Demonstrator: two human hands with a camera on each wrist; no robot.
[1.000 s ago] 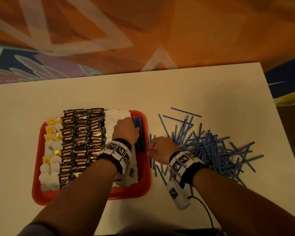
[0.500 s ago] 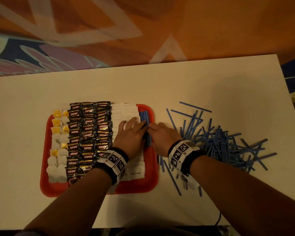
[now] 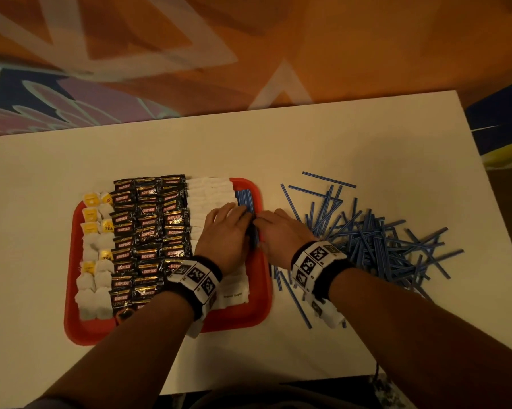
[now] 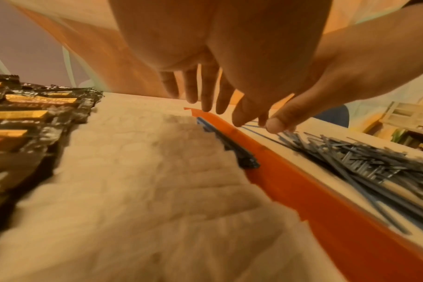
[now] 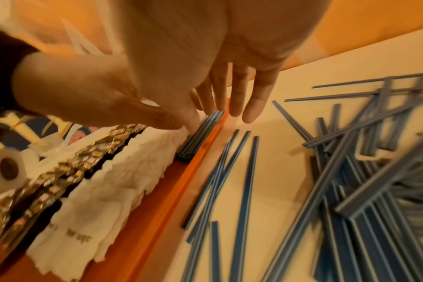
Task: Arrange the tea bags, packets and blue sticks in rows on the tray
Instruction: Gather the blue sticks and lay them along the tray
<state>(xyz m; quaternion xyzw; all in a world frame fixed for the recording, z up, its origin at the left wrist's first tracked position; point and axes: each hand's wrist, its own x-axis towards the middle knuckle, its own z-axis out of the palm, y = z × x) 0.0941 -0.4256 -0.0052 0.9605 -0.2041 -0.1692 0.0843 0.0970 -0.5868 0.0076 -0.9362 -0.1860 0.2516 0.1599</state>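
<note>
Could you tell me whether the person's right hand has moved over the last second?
Yes. The right hand has moved left, from the table beside the loose blue sticks onto the red tray's right edge, meeting the left hand.

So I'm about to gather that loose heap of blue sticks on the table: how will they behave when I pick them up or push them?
The blue sticks look thin, straight and flat, so probably stiff and very light. They lie crisscrossed in the heap, so a push would likely scatter rather than align them. Being so flat against the table, single ones may be hard to pinch.
</note>
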